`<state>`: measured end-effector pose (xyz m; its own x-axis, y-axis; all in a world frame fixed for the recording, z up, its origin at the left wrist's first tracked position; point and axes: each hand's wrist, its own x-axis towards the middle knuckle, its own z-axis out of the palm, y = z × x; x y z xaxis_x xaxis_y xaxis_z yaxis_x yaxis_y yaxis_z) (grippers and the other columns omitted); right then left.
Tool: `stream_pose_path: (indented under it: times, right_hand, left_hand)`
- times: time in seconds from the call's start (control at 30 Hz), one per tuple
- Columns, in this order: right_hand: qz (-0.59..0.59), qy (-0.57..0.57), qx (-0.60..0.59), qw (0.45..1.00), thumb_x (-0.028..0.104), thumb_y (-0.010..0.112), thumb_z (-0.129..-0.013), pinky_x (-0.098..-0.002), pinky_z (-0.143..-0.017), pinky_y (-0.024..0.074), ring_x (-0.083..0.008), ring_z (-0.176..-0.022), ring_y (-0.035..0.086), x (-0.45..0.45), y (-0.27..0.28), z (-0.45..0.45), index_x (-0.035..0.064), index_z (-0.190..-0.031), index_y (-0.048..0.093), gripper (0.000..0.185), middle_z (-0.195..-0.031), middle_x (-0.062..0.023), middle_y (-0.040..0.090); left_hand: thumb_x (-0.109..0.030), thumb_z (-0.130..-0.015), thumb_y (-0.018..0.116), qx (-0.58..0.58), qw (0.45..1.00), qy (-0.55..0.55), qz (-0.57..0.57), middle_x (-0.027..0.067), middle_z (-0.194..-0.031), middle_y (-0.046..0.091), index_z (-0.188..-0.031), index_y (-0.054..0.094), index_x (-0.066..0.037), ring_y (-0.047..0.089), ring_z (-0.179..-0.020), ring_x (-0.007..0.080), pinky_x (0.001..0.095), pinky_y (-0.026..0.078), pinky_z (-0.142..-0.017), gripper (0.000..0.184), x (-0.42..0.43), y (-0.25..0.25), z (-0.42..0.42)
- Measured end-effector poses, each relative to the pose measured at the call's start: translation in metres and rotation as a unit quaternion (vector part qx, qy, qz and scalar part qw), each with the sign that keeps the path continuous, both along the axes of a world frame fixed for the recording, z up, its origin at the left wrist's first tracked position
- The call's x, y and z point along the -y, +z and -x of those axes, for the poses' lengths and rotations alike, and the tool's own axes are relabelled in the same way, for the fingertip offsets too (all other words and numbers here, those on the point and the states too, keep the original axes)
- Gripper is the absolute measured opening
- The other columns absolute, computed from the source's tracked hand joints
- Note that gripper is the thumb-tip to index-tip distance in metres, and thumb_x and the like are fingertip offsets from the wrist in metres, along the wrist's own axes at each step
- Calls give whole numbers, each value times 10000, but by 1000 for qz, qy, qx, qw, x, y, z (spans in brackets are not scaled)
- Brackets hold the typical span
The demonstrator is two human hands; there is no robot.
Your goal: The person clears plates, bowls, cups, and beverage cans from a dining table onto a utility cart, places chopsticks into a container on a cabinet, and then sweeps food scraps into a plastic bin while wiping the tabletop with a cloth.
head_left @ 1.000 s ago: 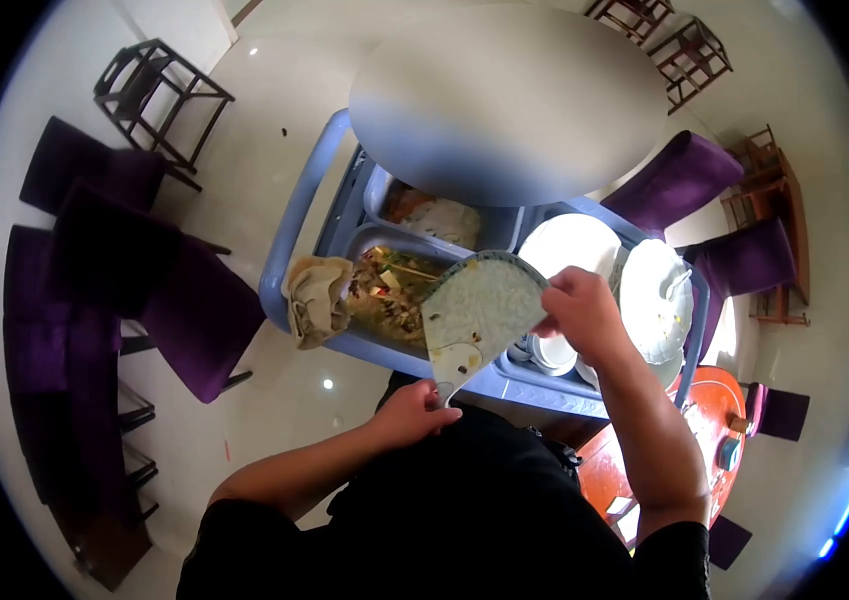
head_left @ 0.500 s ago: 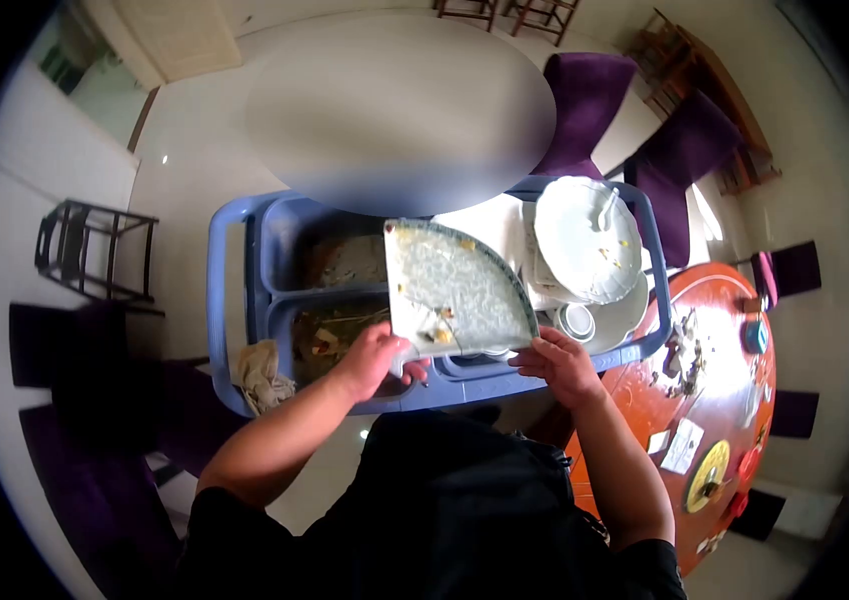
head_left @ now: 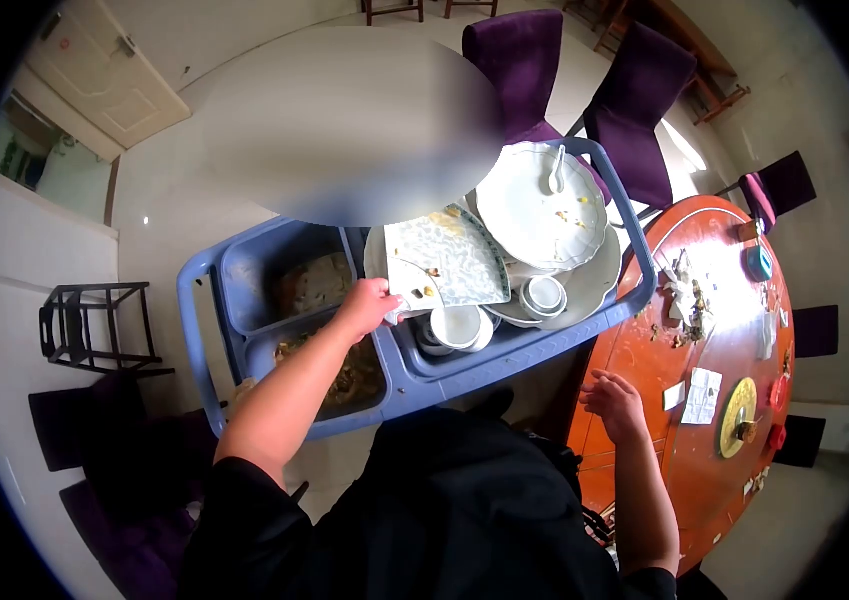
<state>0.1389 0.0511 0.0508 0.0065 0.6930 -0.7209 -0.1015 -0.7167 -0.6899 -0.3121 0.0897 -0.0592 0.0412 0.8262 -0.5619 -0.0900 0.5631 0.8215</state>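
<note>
The left hand (head_left: 367, 305) grasps the narrow corner of a fan-shaped plate (head_left: 450, 260), thumb on its upper face, while the right hand (head_left: 617, 405) is released, its fingers spread and nothing in them, near the edge of the bench. The fan-shaped plate sits over the middle of the blue trolley (head_left: 505, 364), its dark rim curving away towards the right and a few food bits lying on its pale, patterned surface; whether it touches the dishes under it, I can't tell from here. Just beside its lower edge are a white bowl (head_left: 457, 326) and, further right, some small stacked dishes (head_left: 544, 296). Beyond the curved rim lies a scalloped white plate (head_left: 535, 220), carrying a white spoon (head_left: 557, 172) and yellowish scraps, with a larger white dish (head_left: 600, 285) partly showing beneath it. On the trolley's left side, two deep bins hold food scraps (head_left: 325, 285), the nearer bin partly hidden by the left forearm. Off to the right, the round red bench (head_left: 635, 470) bears crumpled tissue (head_left: 685, 303), white paper (head_left: 703, 396) and a yellow disc (head_left: 738, 418), and past the trolley stand purple chairs (head_left: 517, 70)
</note>
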Motion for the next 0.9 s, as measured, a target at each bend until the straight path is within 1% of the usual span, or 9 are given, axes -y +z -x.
stream_pose_path:
  times: [0.07,0.13,0.23,0.4,0.43,0.5,0.53,0.77,0.9]
  right_hand:
    - [5,-2,-4,1000,137,494,-937,-314,-663,529,-221,-753,656,6,-6,-8,-6,-1162,539,270,-890,-115,661]
    - [11,-3,-8,1000,133,490,-936,-317,-665,529,-221,-752,655,9,-10,-13,-6,-1159,540,268,-882,-112,658]
    - [16,-4,12,1000,138,496,-931,-324,-669,529,-225,-746,652,7,-15,-18,-7,-1146,547,264,-869,-117,656]
    - [9,-21,28,999,162,506,-929,-324,-722,515,-241,-855,638,-9,-57,-43,-1,-1203,494,319,-995,-135,628]
    - [7,-22,28,999,162,506,-929,-324,-722,515,-241,-855,638,-16,-67,-46,-1,-1203,494,319,-995,-135,628]
    - [30,-41,12,999,198,522,-922,-365,-804,491,-270,-998,592,-39,-84,-49,3,-1223,470,363,-1117,-162,578]
    - [29,-42,12,999,198,522,-922,-365,-804,491,-270,-998,592,-48,-96,-51,3,-1223,470,363,-1117,-162,578]
    - [127,-119,-76,982,257,523,-875,-464,-1003,381,-347,-1128,498,-75,-107,-14,-44,-1218,433,465,-1208,-204,517]
    - [133,-125,-95,979,243,522,-843,-485,-1005,375,-342,-1135,492,-91,-112,-33,-49,-1235,411,501,-1251,-215,480]
  left_hand:
    - [-245,-817,671,-390,909,-99,-110,149,-751,666,-832,644,-17,642,-662,288,370,489,-576,230,1,12,-5]
    - [-381,-823,654,-487,860,-91,-119,164,-714,634,-758,628,-18,613,-672,356,437,469,-594,370,1,19,-23]
    - [-415,-869,573,-531,832,-61,-147,144,-820,642,-899,644,-56,619,-772,352,447,487,-679,367,10,31,-42]
    - [-219,-777,664,-561,808,48,-175,161,-1042,598,-1023,609,-42,564,-992,352,431,474,-832,309,66,71,9]
    - [-172,-750,668,-594,767,114,-215,164,-1044,583,-1033,590,-44,545,-995,363,437,454,-853,320,80,57,35]
    - [-185,-742,683,-665,729,157,-49,191,-1108,561,-1135,529,-33,534,-1038,358,447,440,-896,448,110,63,90]
    - [-228,-762,696,-741,650,167,-14,230,-1189,531,-1220,473,21,513,-1101,380,454,424,-937,567,132,45,126]
    - [-287,-922,525,-644,735,144,154,246,-1297,487,-1383,303,1,515,-1130,408,458,439,-922,587,194,2,214]
    - [-302,-937,490,-674,710,131,158,230,-1268,518,-1393,319,-59,553,-1068,409,467,457,-881,544,171,4,201]
